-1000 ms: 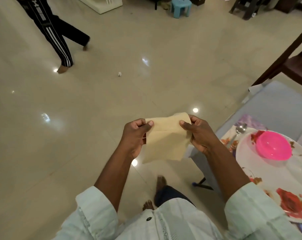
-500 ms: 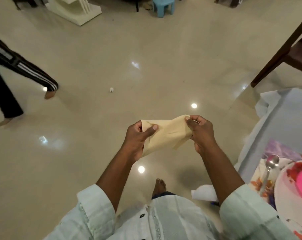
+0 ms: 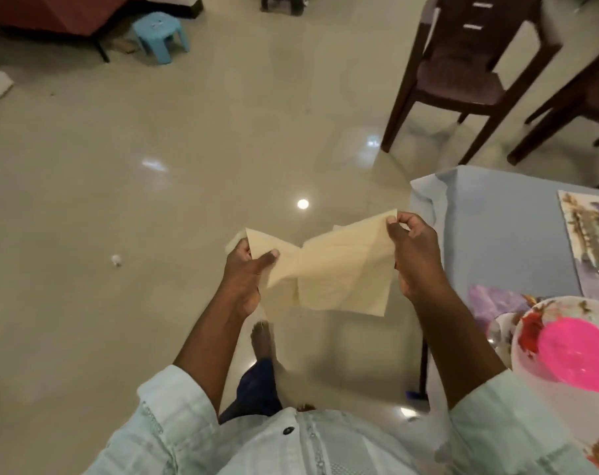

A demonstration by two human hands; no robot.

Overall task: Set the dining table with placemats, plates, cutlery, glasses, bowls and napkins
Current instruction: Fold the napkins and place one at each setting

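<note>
Beige napkin now unfolded wider, hands farther apart

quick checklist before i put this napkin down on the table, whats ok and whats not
1. Left hand pinches one end of the napkin: ok.
2. Right hand pinches the top corner: ok.
3. Napkin folded neatly: not ok, it is twisted in the middle and partly unfolded.
4. Napkin over the table: not ok, it hangs over the floor beside it.
5. Place setting ready: ok, pink bowl sits on the plate.
6. Free spot beside the plate: cannot tell, the edge of the picture cuts it off.
</note>
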